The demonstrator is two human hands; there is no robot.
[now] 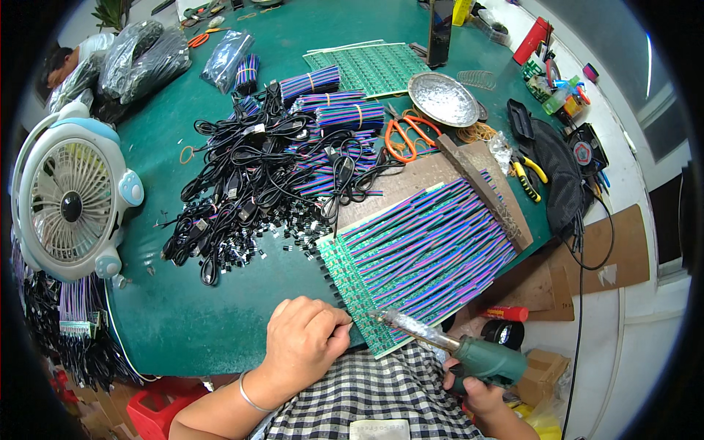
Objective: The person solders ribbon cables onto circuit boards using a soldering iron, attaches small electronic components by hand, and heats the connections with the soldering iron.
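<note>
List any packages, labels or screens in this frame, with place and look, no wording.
Clear bag: far left of table, shiny plastic, dark parts inside.
Dark bags: far left corner, bulky, glossy grey-black.
Red tube: far right edge, slim, lying tilted.
Red packet: below table's right edge, small, red.
Cardboard box: lower right, brown, open.
No screens visible.

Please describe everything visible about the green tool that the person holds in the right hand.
The green pistol-shaped plastic glue gun has a bulky body and a long, foil-wrapped silvery nozzle. It lies nearly level, pointing left and slightly up toward the near edge of the green circuit board panel with striped wires. The right hand grips its handle from below, over the checked cloth. The nozzle tip hangs close to the left hand, which rests on the panel's edge.
</note>
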